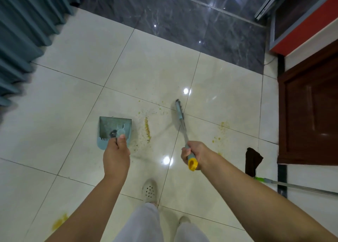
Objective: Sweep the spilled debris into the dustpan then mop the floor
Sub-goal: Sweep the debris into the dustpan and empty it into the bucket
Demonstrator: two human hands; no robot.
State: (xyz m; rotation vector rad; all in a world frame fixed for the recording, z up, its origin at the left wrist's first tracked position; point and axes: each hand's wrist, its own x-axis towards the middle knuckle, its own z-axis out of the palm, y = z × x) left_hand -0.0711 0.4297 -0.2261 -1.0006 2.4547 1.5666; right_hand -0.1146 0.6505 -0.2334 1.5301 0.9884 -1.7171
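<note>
Pale trouser legs and a perforated white clog (150, 190) stand nearest the camera on the cream floor tiles (76, 99), and just beyond them both hands are busy and well apart. My left hand (116, 156) is closed round the upright handle of the teal dustpan (115, 130), which sits flat on the floor with its open side seemingly facing right, toward a thin line of yellow debris (147, 129) lying just beside it. My right hand (194, 153) is clamped on the yellow-capped end of the broom (180, 119), whose head touches the floor further right of that line, bristles blurred. More yellow crumbs lie scattered between pan and broom head, a separate patch of spill (221, 130) sits to the right of the broom, and another smear (59, 221) marks the tile by my left forearm. To do this sweep well, I judge the pan's lip should be pressed hard to the tile so nothing slides under it, and the broom drawn in short, low strokes toward the pan rather than flicked, since the bits look damp and could smear. The right-hand patch wants gathering next, then the near-left smear. A mop (253, 161) with a dark cloth head lies by the wooden door (311, 113), not yet in use.
</note>
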